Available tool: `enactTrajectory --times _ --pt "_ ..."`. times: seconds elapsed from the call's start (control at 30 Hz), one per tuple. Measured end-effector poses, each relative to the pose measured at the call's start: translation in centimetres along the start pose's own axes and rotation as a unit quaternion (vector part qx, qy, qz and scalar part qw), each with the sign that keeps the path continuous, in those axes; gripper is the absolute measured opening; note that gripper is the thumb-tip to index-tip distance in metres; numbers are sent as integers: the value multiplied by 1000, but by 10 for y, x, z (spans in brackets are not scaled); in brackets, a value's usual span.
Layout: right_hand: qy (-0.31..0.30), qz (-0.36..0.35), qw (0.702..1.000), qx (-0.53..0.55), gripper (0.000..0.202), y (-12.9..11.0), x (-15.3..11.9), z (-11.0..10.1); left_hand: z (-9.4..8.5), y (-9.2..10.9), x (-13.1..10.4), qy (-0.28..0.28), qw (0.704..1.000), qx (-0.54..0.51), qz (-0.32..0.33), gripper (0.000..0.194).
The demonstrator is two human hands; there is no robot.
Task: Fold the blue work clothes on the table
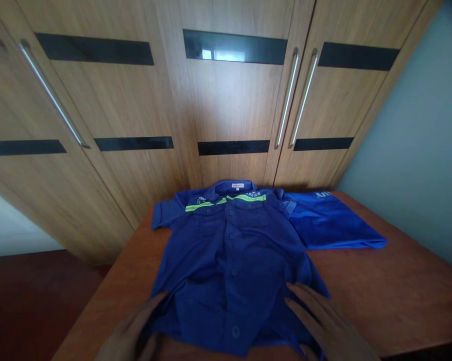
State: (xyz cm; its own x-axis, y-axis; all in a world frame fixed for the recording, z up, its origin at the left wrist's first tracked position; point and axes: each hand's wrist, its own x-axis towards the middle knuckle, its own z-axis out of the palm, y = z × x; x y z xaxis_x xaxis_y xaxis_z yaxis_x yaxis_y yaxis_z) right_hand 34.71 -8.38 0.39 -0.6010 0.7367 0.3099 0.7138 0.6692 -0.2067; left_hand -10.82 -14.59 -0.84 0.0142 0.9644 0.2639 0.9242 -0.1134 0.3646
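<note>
A dark blue short-sleeved shirt point(226, 260) lies front up on the wooden table, its collar toward the wardrobe and a yellow-green reflective stripe across the chest. Its hem is nearest to me. At the lower left side of the shirt, my left hand point(133, 331) has its fingers and thumb apart, touching the fabric edge. My right hand point(323, 321) rests on the lower right part with fingers spread, its thumb partly visible near the hem. Creases run across the lower front.
A folded bright blue garment point(334, 223) lies on the table point(391, 296), right of the shirt and beside its sleeve. Behind the table stands a wooden wardrobe point(233, 100) with long metal handles. A pale wall rises on the right.
</note>
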Motion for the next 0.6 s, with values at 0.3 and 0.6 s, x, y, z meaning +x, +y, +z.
enactTrajectory --times 0.3,0.6 --pt "-2 21 1000 18 60 13 -14 -6 -24 7 5 21 994 -71 -77 25" --pt "50 48 996 -62 30 9 -10 -22 -43 30 10 77 997 -6 0 42"
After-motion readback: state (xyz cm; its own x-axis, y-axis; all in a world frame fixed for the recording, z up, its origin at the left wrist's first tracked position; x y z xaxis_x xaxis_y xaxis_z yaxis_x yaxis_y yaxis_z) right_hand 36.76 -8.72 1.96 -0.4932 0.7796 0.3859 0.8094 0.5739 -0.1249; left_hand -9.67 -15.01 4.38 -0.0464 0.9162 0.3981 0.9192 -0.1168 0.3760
